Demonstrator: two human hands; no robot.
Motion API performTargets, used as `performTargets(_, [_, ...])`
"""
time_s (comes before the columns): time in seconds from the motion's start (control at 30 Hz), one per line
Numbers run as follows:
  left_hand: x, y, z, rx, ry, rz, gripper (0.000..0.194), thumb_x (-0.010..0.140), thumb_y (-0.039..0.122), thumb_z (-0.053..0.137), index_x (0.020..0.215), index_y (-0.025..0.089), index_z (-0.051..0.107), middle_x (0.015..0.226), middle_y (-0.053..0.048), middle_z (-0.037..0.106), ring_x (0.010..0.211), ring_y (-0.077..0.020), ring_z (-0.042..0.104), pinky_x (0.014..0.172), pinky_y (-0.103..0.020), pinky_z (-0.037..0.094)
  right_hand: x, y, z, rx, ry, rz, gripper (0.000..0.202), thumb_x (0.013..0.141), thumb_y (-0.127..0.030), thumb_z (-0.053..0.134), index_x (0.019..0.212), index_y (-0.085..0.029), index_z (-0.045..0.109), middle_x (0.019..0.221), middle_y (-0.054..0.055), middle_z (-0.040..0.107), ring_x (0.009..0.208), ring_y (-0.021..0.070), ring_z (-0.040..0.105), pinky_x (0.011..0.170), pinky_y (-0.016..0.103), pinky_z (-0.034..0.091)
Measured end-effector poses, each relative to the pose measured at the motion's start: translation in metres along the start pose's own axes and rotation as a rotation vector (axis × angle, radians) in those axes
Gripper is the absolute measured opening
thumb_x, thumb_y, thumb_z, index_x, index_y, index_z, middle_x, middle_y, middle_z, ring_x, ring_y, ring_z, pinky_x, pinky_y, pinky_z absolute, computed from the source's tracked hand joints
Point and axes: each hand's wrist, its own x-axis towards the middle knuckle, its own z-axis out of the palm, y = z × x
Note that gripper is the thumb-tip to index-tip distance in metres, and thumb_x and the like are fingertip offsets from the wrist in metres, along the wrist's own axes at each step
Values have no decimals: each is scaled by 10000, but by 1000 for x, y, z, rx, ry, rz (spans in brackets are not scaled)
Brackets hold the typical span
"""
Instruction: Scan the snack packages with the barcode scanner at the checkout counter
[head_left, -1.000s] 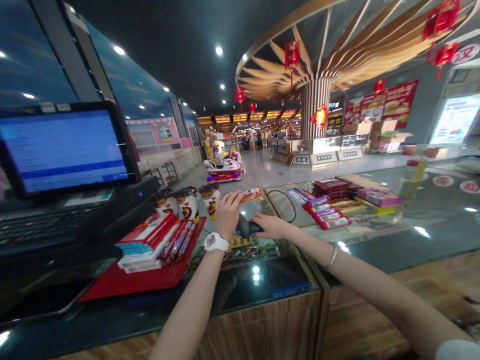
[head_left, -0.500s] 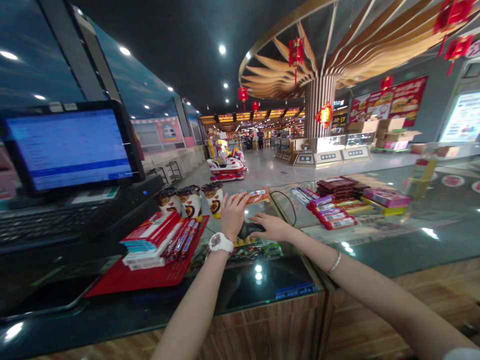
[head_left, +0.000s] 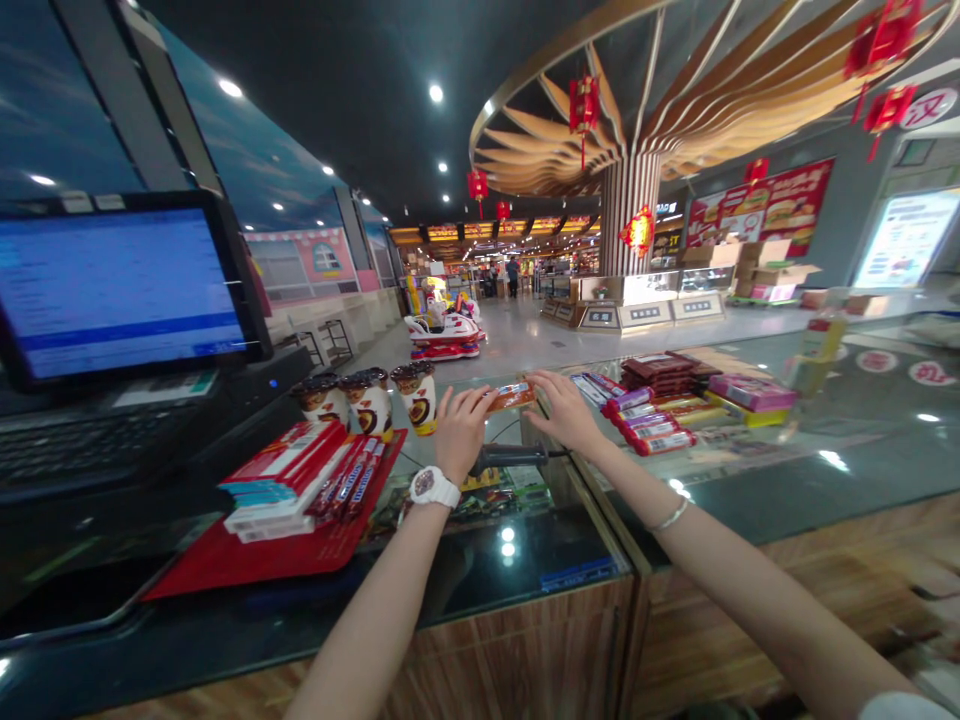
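An orange-wrapped snack bar [head_left: 512, 397] lies level above the glass counter, between my two hands. My left hand [head_left: 459, 432], with a white watch on its wrist, is closed on the bar's left end. At the bar's right end, the fingers of my right hand [head_left: 566, 412] are bent round it; a bracelet circles that wrist. Just below the bar and between the hands, a black barcode scanner [head_left: 514, 456] rests on the counter, its left end behind my left hand.
To the left stand a monitor [head_left: 124, 290], a keyboard [head_left: 90, 435] and several lidded cups [head_left: 414, 398]. Red-and-white boxes [head_left: 281, 465] and Mentos rolls [head_left: 358, 480] lie on a red mat [head_left: 247, 562]. Purple and red packets [head_left: 652, 425], brown packs [head_left: 660, 372] and a bottle [head_left: 817, 350] are right.
My right hand has moved up from near the scanner to the bar's right end. More of the scanner now shows. My left hand keeps hold of the bar; the view has shifted slightly.
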Motion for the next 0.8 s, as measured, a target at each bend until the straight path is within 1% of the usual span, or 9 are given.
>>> performTargets(0.1, [0,3,1,-6,-3,15,393,916,156,519,1285,260,605,1298,-48,659,1160,-226,596,1168,-504,315,-2,0,3,-16,-14,-19,528,830,-247,607,1340,-175,494,1351,152,549,1293,280,477,1137,517,334])
performTargets(0.23, [-1,8,2,-12,-9,30,379,915,144,520,1268,249,610,1290,-50,664,1149,-220,604,1165,-502,322,-3,-4,4,-36,-22,-58,470,844,-226,586,1307,-199,517,1339,130,578,1295,270,487,1166,564,286])
performTargets(0.4, [-2,16,3,-31,-11,58,370,909,126,527,1252,236,610,1273,-54,675,1144,-211,610,1159,-489,339,-4,-11,5,-103,-75,-162,274,891,-166,518,1153,-193,596,1293,118,622,1224,243,537,1175,532,303])
performTargets(0.53, [-2,21,4,-39,-8,91,274,913,157,545,1157,233,646,1238,-59,693,1112,-209,626,1150,-485,356,-4,-14,3,-149,-132,-198,260,923,-127,446,1093,-211,624,1211,101,655,1141,224,571,1143,504,351])
performTargets(0.67, [-1,28,7,-55,12,126,231,914,161,556,1110,233,656,1229,-47,699,1098,-205,629,1148,-480,359,-9,-14,-9,-202,-160,-239,269,931,-127,447,1117,-196,629,1232,114,643,1133,234,567,1089,462,399])
performTargets(0.8, [4,45,9,-98,25,188,211,927,190,555,1108,226,656,1229,-46,698,1082,-197,630,1140,-462,375,-21,-11,-31,-272,-181,-239,262,956,-167,448,1146,-180,628,1258,133,630,1122,258,566,1025,449,433])
